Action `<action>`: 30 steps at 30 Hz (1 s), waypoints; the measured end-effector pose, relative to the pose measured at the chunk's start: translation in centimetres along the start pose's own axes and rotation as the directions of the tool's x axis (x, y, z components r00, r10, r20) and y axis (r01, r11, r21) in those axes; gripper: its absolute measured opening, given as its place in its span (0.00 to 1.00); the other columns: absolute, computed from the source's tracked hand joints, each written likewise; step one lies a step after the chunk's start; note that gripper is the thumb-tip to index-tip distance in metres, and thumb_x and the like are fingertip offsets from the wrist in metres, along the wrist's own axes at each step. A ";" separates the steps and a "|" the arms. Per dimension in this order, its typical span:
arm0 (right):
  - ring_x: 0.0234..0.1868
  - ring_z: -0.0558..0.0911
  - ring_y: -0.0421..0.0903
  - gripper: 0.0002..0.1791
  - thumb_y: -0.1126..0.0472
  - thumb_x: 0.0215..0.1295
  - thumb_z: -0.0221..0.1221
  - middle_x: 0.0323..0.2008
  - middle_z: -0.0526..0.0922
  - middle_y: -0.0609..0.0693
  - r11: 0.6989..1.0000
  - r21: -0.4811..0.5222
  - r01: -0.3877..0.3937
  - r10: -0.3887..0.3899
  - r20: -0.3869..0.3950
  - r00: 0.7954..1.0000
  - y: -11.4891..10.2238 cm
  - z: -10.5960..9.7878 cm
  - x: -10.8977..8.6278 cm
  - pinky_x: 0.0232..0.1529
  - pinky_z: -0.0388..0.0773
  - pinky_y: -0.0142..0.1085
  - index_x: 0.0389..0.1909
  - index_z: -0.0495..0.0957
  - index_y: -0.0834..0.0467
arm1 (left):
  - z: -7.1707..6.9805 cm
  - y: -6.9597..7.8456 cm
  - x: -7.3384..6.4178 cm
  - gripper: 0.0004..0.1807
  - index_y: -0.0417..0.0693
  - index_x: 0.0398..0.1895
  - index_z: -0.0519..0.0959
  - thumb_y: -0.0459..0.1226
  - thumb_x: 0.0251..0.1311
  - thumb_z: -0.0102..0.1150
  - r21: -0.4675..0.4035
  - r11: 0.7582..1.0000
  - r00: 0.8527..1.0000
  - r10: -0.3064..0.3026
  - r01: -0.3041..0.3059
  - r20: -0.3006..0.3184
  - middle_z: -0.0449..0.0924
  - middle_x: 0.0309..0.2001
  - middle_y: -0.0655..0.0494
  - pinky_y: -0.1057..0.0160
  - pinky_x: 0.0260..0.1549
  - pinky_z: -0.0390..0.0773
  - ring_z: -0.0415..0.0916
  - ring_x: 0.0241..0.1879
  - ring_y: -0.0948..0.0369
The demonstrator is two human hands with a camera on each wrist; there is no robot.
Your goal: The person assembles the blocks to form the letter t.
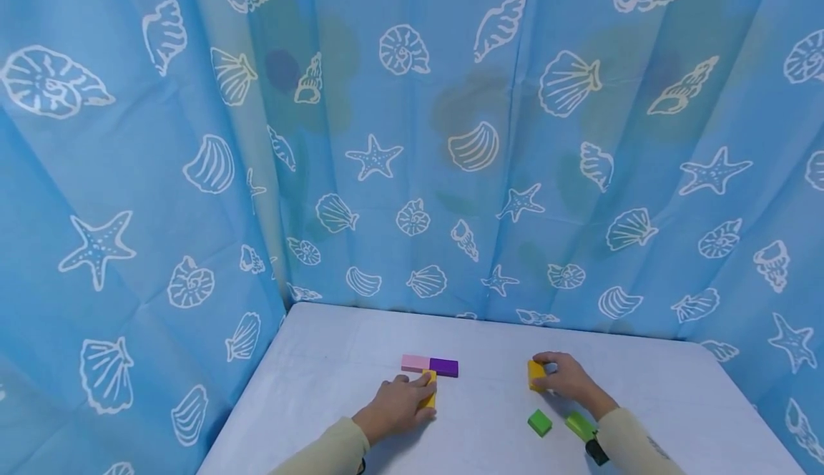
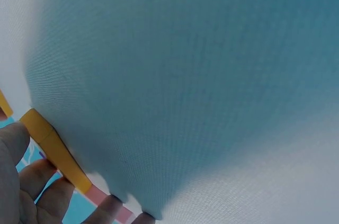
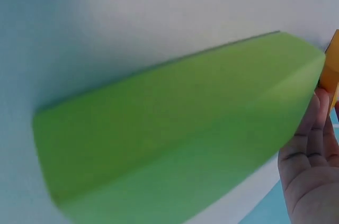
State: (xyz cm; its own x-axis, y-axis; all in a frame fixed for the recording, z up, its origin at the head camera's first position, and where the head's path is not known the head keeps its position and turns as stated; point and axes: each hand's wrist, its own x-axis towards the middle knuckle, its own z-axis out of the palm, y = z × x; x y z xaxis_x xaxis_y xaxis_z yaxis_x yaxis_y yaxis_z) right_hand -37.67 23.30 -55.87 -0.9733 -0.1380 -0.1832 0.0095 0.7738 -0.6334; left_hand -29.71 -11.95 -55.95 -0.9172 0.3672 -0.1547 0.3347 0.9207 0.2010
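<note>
Toward the left of the table, my left hand [image 1: 399, 405] grips a yellow block [image 1: 428, 402], thumb on the near end and fingers over the far part. A seam crosses this yellow piece [image 2: 66, 163] in the left wrist view. Right at its far end lie a pink block [image 1: 414, 363] and a purple block [image 1: 444, 368], set end to end. Over on the right, my right hand [image 1: 571, 378] pinches another yellow block [image 1: 535, 375] between thumb and fingers. Its yellow side [image 3: 331, 68] shows at the edge of the right wrist view.
A small green block [image 1: 539, 423] lies nearer me than the right hand. Beside it, under the right forearm, is a longer green block [image 1: 581, 425], large in the right wrist view. Blue curtains [image 1: 399, 174] with shell prints stand behind and left of the white table [image 1: 489, 403].
</note>
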 end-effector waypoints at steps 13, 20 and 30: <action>0.47 0.77 0.53 0.30 0.59 0.57 0.70 0.59 0.75 0.65 0.999 0.046 -0.026 0.025 0.021 0.999 -0.8 0.4 0.5 0.46 0.84 0.45 0.61 0.75 0.64 | -0.3 0.0 -0.4 0.30 0.68 0.69 0.70 0.61 0.64 0.54 0.018 1.000 1.000 0.002 -0.002 -0.013 0.66 0.72 0.68 0.42 0.54 0.77 0.72 0.62 0.48; 0.47 0.77 0.54 0.30 0.61 0.58 0.68 0.59 0.75 0.66 0.997 0.055 -0.058 0.059 -0.017 0.998 -2.1 1.6 1.7 0.49 0.83 0.46 0.62 0.73 0.66 | -0.2 0.0 -0.5 0.30 0.67 0.69 0.70 0.60 0.65 0.54 0.001 1.000 1.000 -0.005 0.005 -0.007 0.66 0.72 0.67 0.41 0.55 0.76 0.72 0.63 0.48; 0.49 0.76 0.56 0.30 0.63 0.59 0.68 0.57 0.76 0.67 0.996 0.065 -0.068 0.071 -0.042 0.997 -4.9 2.7 3.0 0.57 0.78 0.51 0.61 0.73 0.69 | -0.2 0.1 -0.4 0.30 0.67 0.69 0.70 0.60 0.65 0.54 0.007 1.000 1.000 0.004 -0.004 -0.017 0.66 0.72 0.66 0.42 0.54 0.77 0.72 0.63 0.48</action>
State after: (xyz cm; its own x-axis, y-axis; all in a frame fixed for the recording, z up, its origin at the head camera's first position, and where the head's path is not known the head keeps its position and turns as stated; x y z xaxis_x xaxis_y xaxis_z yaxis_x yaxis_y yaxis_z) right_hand -40.04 17.46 -55.35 -0.9790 -0.0563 -0.1959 0.0909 0.7395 -0.6670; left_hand -29.37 -12.00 -55.66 -0.9193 0.3687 -0.1376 0.3398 0.9201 0.1947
